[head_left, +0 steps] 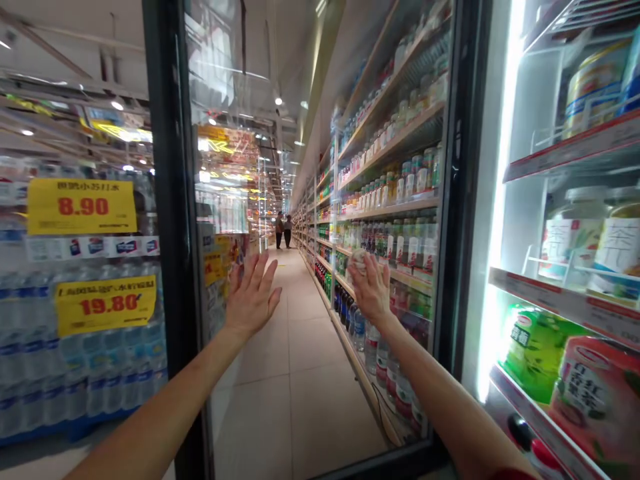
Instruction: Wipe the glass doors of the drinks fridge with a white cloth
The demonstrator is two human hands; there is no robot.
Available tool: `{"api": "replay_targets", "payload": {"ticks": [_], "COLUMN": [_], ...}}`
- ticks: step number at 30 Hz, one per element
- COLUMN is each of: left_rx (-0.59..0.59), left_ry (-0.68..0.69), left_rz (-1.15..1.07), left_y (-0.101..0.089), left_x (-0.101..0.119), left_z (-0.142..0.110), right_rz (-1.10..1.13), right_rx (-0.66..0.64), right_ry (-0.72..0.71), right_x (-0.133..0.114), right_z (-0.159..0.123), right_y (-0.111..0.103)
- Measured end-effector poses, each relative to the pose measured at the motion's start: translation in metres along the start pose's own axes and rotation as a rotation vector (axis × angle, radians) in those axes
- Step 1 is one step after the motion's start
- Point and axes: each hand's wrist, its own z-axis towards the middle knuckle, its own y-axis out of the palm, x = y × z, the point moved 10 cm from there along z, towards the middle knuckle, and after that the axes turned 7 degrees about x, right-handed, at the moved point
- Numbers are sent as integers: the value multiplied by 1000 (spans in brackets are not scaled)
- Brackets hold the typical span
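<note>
The glass door (pixel 310 413) of a fridge, framed in black, stands open before me, with the aisle showing through it. My left hand (pixel 250 298) lies flat at the left part of the pane, fingers stretched out and holding nothing. On the right part of the pane my right hand (pixel 373 288) presses a pale crumpled cloth (pixel 359 259) to the glass. Most of the cloth is hidden by the fingers, so its full size cannot be seen.
Lit fridge shelves (pixel 560 293) with bottles and green and red drink packs are at the right. At the left, yellow price signs (pixel 83 205) hang by stacked bottled water (pixel 100 387). Two people (pixel 283 230) stand far down the aisle.
</note>
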Motion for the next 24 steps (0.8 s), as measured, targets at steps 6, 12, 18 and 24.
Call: {"api": "replay_targets", "payload": {"ticks": [6, 12, 18, 24], "left_rx": [7, 17, 11, 22], "left_ry": [-2, -2, 1, 16], "left_rz": [0, -20, -7, 14], "left_y": [-1, -2, 2, 0], "left_x": [0, 1, -1, 0], "left_z": [1, 1, -1, -2], "right_rz": [-119, -82, -2, -117], "right_rx": [217, 211, -28, 154], "right_ry": [686, 534, -27, 490], "right_x": [154, 122, 26, 132], "right_z": [-5, 23, 23, 19], "right_y": [-31, -23, 1, -24]}}
